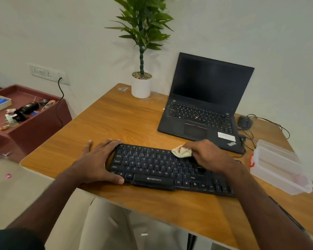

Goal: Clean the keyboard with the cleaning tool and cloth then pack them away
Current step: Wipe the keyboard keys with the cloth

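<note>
Wood-grain orange-brown desk point(116, 120) against a pale wall, carrying an open black laptop point(204, 105) and a clear plastic lidded box point(278, 165). Flat black keyboard point(163, 168) near the front edge. Left hand point(99, 161) clasps its left end; right hand point(208, 156) pinches a crumpled cream cloth point(181, 151) against the upper keys.
</note>
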Demonstrator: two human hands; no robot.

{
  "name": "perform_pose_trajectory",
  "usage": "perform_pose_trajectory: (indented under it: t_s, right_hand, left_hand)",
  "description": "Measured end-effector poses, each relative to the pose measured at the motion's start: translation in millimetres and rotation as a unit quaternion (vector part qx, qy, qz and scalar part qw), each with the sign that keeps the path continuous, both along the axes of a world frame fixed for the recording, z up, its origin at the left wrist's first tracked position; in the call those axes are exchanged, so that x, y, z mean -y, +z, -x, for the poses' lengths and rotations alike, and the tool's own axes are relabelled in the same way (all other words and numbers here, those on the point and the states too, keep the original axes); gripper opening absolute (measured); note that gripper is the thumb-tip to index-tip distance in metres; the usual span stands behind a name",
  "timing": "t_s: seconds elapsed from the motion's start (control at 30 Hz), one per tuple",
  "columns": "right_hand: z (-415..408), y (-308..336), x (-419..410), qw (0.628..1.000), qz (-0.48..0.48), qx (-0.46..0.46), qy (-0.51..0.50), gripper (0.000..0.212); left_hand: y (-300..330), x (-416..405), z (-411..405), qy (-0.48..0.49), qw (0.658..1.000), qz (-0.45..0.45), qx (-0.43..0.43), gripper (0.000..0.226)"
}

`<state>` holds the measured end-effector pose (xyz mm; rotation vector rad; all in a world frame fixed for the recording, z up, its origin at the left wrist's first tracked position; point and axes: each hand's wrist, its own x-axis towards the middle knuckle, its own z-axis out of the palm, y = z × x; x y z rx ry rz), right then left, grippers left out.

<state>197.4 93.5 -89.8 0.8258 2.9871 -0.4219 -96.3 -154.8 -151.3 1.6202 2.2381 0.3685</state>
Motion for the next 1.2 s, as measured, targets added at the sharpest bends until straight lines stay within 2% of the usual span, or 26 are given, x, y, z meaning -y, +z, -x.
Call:
perform_pose_trajectory:
  t_s: [0.13, 0.2, 0.3, 0.4, 0.63, 0.8, 0.87, 1.0, 1.13, 1.2]
  right_hand:
    - [29.1, -3.5, 12.5, 0.982, 0.025, -0.153, -0.103, 0.035]
    - [49.2, -12.3, 35.8, 0.983, 0.019, -0.173, -0.066, 0.041]
    - [62.1, -32.3, 55.4, 0.995, -0.025, -0.091, 0.034, 0.057]
    - [46.1, -39.1, 43.1, 0.996, -0.066, -0.035, 0.044, 0.066]
    - [-7.8, -10.9, 9.7, 0.998, -0.055, 0.034, 0.019, 0.048]
    - [-32.6, 12.8, -24.8, 0.996, 0.003, 0.083, -0.013, 0.040]
    - [-26.9, 21.8, -30.1, 0.998, -0.008, 0.059, -0.036, 0.034]
    - [2.9, 12.7, -6.5, 0.994, -0.009, -0.088, -0.059, 0.037]
    - [13.7, -16.8, 17.2, 0.999, -0.013, -0.030, 0.023, 0.043]
    - [3.2, -16.6, 11.5, 1.000, -0.014, -0.015, 0.020, 0.046]
  left_hand:
    - [2.3, 0.2, -1.5, 0.002, 1.000, -0.004, 0.014, 0.140]
    - [2.1, -0.2, -2.5, 0.002, 1.000, -0.004, 0.013, 0.139]
    - [-0.3, -2.1, -4.3, 0.000, 1.000, -0.010, 0.017, 0.139]
    - [-1.4, -4.3, -7.1, -0.004, 1.000, -0.010, 0.023, 0.138]
    - [0.4, 0.6, 1.2, 0.011, 1.000, -0.011, 0.022, 0.138]
    - [-1.5, 0.1, 0.2, 0.011, 1.000, -0.010, 0.021, 0.138]
    - [-2.5, 0.5, 0.8, 0.011, 1.000, -0.014, 0.020, 0.139]
    - [-3.1, 0.6, 1.3, 0.010, 1.000, -0.019, 0.022, 0.139]
    - [-4.0, 1.2, 2.6, 0.011, 0.999, -0.024, 0.023, 0.138]
    - [-3.4, 1.2, 2.4, 0.012, 0.999, -0.026, 0.025, 0.137]
